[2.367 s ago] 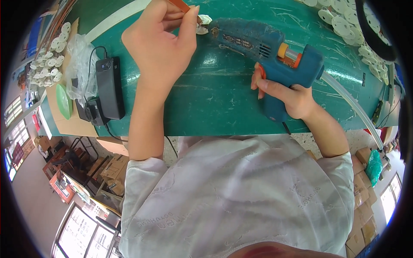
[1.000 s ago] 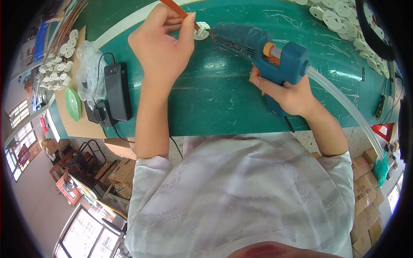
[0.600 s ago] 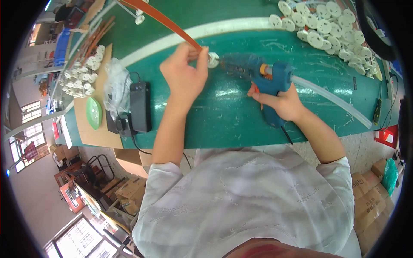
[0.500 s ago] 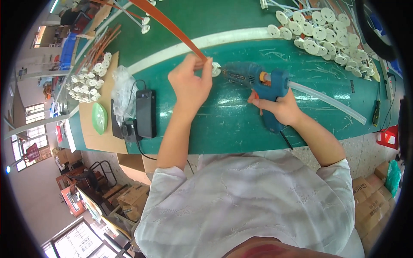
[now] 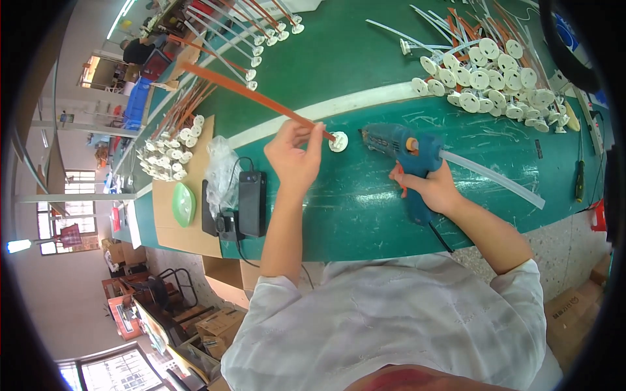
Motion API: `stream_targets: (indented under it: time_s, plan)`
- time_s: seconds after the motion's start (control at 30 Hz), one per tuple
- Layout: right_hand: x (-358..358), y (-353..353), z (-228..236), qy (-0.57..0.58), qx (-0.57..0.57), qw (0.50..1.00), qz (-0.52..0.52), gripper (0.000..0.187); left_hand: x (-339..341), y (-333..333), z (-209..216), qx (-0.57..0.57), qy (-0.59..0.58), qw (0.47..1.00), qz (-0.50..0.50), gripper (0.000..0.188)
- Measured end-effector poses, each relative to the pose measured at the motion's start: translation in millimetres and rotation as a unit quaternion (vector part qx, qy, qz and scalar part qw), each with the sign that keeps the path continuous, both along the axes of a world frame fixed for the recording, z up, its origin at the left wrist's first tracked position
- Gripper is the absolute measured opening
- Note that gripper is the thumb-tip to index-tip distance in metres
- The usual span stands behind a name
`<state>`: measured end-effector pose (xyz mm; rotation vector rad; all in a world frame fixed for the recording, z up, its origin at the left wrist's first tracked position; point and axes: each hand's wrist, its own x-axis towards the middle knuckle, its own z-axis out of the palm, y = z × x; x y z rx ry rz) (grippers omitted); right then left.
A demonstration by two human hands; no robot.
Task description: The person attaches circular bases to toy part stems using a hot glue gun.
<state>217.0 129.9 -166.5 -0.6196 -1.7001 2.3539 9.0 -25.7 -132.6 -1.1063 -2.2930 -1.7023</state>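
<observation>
My left hand [image 5: 295, 151] pinches a long orange strip [image 5: 251, 96] close to its lower end. A round white disc [image 5: 338, 142] with a raised middle sits at that end, just past my fingertips. My right hand [image 5: 433, 186] is wrapped round the handle of a blue hot glue gun [image 5: 409, 146], with a finger at its orange trigger. From the back of the gun sticks a long, clear glue stick [image 5: 495, 176]. The nozzle points left toward the disc, with a gap between them.
White discs on strips lie in a big heap [image 5: 499, 81] at the far right and a smaller pile [image 5: 166, 153] at left. Also left are a green dish [image 5: 184, 204], a black power adapter [image 5: 252, 203] and a plastic bag [image 5: 222, 173]. A screwdriver [image 5: 580, 181] lies right.
The glue gun's nozzle has drawn away from the white disc, which has tipped to show its round face. The strip now slants lower. The whole view has shifted.
</observation>
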Motion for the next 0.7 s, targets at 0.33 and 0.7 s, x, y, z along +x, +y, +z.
stream_targets:
  time_s: [0.33,0.7]
  plan:
    - [3.1,5.1,-1.2,-0.053,0.02,0.998,0.036,0.027,-122.7,80.1,47.6,0.198,-0.001,0.98,0.007,0.017]
    - [1.5,9.8,6.9,-0.051,0.069,0.994,0.069,0.023,-298.0,137.3,-9.0,-0.094,0.211,0.935,0.269,0.022]
